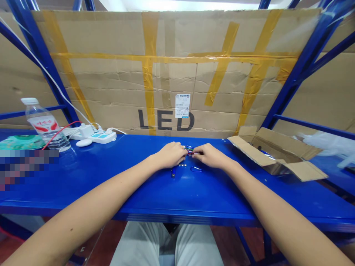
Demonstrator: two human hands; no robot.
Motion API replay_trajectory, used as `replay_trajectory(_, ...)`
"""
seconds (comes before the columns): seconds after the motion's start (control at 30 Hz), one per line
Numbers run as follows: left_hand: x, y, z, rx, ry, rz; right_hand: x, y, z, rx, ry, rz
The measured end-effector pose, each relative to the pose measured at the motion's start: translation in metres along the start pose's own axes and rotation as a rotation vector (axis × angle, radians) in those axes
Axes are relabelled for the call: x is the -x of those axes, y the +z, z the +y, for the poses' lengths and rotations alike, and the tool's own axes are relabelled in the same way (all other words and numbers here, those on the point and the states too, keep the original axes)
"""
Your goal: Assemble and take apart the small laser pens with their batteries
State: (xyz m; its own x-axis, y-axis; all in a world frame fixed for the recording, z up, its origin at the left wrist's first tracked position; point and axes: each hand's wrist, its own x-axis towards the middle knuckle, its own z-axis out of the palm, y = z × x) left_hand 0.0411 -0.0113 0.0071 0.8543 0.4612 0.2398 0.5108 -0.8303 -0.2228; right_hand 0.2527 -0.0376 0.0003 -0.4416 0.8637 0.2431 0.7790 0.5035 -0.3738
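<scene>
My left hand [170,154] rests above the blue tabletop with its fingers curled down at a small pile of shiny coloured metal pieces [189,147]. Facing it, my right hand [208,155] has thumb and fingers pinched together at a small dark reddish piece [194,153]. Whatever lies inside either grip is mostly hidden. Just below my left hand, a short blue cylinder with a metal end [173,172] lies on the table. Several small round silver pieces [182,165] sit beside it. A blue carabiner [196,169] lies nearer to my right hand.
An open cardboard box [277,166] with small items stands at right. On the left are a water bottle [46,123], a green packet [22,142] and a white power strip [95,136] with cables. A large taped cardboard sheet [116,92] closes off the back.
</scene>
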Motion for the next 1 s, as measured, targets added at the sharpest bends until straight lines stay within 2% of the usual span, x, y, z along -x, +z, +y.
replay_trajectory(0.23, -0.005, 0.006, -0.001, 0.082, 0.051, 0.0, -0.001, 0.002, 0.001, -0.067, -0.002, -0.044)
replay_trajectory(0.47, -0.002, 0.002, -0.006, 0.107, 0.024, -0.046, 0.0, 0.002, -0.002, -0.075, 0.017, -0.041)
replay_trajectory(0.63, 0.002, 0.0, -0.012, 0.143, -0.028, 0.047, 0.0, 0.0, -0.005, -0.153, 0.041, -0.009)
replay_trajectory(0.73, 0.003, 0.0, -0.012, 0.168, -0.043, 0.044, 0.001, -0.001, -0.008, -0.219, 0.027, 0.009)
replay_trajectory(1.0, 0.004, -0.001, -0.006, 0.18, 0.031, 0.015, 0.002, 0.001, -0.012, -0.24, -0.015, -0.033)
